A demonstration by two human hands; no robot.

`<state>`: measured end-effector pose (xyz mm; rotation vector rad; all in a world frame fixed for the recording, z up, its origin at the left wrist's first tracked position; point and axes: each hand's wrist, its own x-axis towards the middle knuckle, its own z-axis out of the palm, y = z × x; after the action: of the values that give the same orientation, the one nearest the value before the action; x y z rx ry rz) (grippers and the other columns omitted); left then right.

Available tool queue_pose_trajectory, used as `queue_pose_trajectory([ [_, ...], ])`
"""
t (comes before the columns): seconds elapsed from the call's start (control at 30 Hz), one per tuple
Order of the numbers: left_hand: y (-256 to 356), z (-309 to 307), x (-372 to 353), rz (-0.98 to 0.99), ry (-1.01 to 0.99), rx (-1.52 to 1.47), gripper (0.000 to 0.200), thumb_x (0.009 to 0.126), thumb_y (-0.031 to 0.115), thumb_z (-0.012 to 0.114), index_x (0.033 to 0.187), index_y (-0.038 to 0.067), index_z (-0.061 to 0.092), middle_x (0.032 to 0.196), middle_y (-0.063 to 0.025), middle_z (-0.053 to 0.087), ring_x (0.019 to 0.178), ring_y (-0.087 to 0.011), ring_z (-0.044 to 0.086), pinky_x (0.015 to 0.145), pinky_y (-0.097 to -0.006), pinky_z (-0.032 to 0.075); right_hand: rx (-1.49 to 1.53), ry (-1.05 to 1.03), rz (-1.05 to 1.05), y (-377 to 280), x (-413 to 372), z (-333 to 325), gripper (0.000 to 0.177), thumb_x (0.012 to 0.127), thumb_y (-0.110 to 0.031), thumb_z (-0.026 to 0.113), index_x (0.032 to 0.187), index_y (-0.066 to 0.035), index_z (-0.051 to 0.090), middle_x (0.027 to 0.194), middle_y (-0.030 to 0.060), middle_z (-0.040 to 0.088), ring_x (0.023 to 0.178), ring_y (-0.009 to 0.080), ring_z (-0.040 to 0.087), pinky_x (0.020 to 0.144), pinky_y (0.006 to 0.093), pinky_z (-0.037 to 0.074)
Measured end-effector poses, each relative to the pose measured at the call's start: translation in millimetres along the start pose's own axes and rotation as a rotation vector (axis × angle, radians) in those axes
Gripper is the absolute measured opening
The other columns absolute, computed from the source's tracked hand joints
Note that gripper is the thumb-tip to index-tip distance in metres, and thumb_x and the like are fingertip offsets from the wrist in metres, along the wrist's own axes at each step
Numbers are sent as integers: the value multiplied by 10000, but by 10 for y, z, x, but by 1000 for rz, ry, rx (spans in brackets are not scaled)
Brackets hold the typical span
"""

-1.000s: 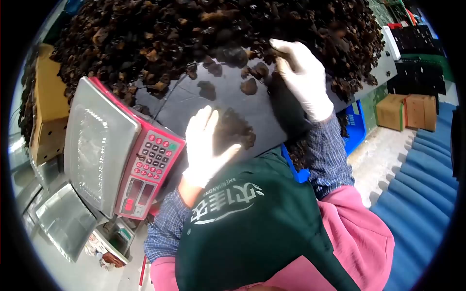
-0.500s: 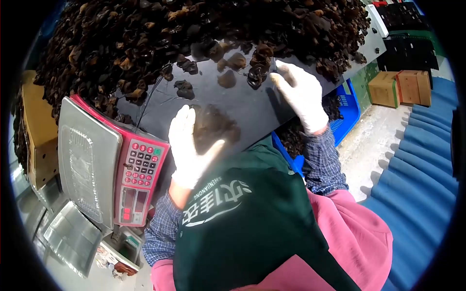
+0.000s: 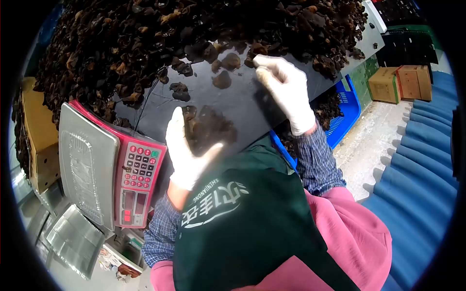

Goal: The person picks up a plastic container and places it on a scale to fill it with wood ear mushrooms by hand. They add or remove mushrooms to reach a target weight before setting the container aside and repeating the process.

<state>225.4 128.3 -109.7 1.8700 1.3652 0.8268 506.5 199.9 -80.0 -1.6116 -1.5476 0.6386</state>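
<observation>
A large heap of dark brown, curled fungus pieces [image 3: 121,53] covers the far part of the dark table [image 3: 242,116]. My left hand [image 3: 187,150], in a white glove, has its thumb apart from its fingers, beside a small blurred pile of pieces [image 3: 211,128]. My right hand [image 3: 286,87], also gloved in white, is over the table's right part, its thumb and fingers close together near pieces at the heap's edge. What its fingertips hold, if anything, is too small to make out. Several loose pieces [image 3: 222,80] lie between the hands.
A red and grey weighing scale [image 3: 141,165] stands at the left, near a clear plastic tray [image 3: 76,240]. Below the table's right edge is a blue basket [image 3: 353,109] with dark pieces inside. Cardboard boxes [image 3: 412,82] and blue corrugated sheeting [image 3: 412,179] are at the right.
My right hand has moved left toward the pieces at the heap's edge, and its fingers have drawn together. My left hand has barely shifted beside the small pile.
</observation>
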Motion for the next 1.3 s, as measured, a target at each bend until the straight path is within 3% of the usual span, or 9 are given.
queue_pose_trajectory([
  [0.17,-51,46,-36,32,34,0,1123,776,397,932,1632,14,314,1641,-210,368,1479,-364,412,1233,-453,327,-443,154,-179,462,415,76,269,954,-336,710,1064,-93,746,761,48,703,723,208,696,684,337,554],
  [0.47,-175,99,-56,139,110,34,1102,776,384,933,1624,18,332,1640,-196,385,1482,-366,410,1231,-458,334,403,-179,268,-135,50,-164,181,968,-126,705,1064,24,734,1041,77,777,900,123,713,839,271,577],
  [0.57,-86,59,-19,98,70,24,1108,771,392,934,1625,20,333,1635,-200,385,1470,-367,420,1227,-457,339,351,-430,210,-400,-98,-168,235,936,-139,742,1131,-11,764,1092,115,786,902,145,730,841,291,586],
  [0.6,-78,60,-16,95,68,18,1110,769,394,934,1625,21,334,1632,-202,387,1466,-367,423,1225,-457,341,208,-287,18,-196,-96,-111,344,946,-44,732,1290,-34,733,1148,70,775,946,84,701,821,238,563],
  [0.77,-100,80,-34,75,78,-39,1115,764,388,935,1627,20,332,1615,-205,403,1459,-373,429,1217,-458,351,-672,84,-228,170,163,-23,324,883,-296,816,1129,-101,737,918,42,683,797,223,703,717,316,563],
  [0.93,-95,57,-3,100,84,28,1112,762,389,930,1621,16,330,1625,-215,397,1458,-387,432,1215,-469,351,-521,143,-189,253,44,-83,207,868,-187,768,1054,-100,749,873,69,681,709,213,692,654,340,559],
  [1.03,-95,57,4,113,66,56,1111,760,379,928,1620,15,326,1636,-221,388,1457,-395,434,1213,-475,351,70,-262,101,-99,-86,-188,318,894,-220,805,1170,-71,755,1037,51,761,890,165,749,799,300,597],
  [1.1,-102,63,-13,98,60,48,1112,758,358,929,1622,15,319,1643,-224,380,1456,-398,435,1211,-477,353,113,-416,44,-348,-93,-162,376,903,-224,808,1245,-84,738,1095,69,757,997,186,741,858,312,592],
  [1.3,-105,81,-10,94,101,36,1112,760,316,929,1629,11,306,1642,-230,374,1466,-395,429,1214,-470,357,-508,-255,-298,-170,6,467,339,925,-167,711,1244,-57,677,1052,114,706,892,279,717,779,371,577],
])
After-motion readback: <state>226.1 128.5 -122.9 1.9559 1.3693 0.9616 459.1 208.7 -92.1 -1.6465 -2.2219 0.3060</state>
